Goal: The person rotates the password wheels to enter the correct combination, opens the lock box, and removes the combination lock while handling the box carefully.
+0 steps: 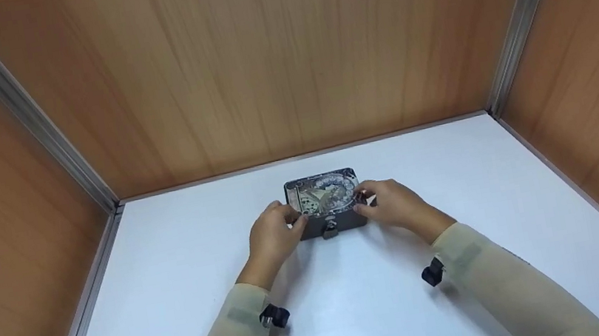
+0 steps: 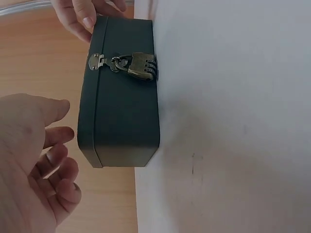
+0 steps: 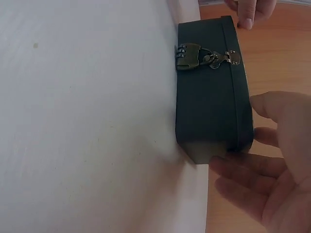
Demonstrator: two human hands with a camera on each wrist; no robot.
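Both hands flank a small dark box (image 1: 325, 203) on the white table (image 1: 361, 305): left hand (image 1: 272, 237) and right hand (image 1: 398, 203) with relaxed, spread fingers at its ends, a brass padlock (image 2: 141, 66) on its clasp

Your box (image 1: 324, 203) sits on the worktop (image 1: 361, 305) near its far edge, midway between the side edges, padlock (image 1: 330, 228) on its near face.

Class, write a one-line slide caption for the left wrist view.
Dark tin box on a white table, brass combination padlock on its hasp, left hand open beside it.
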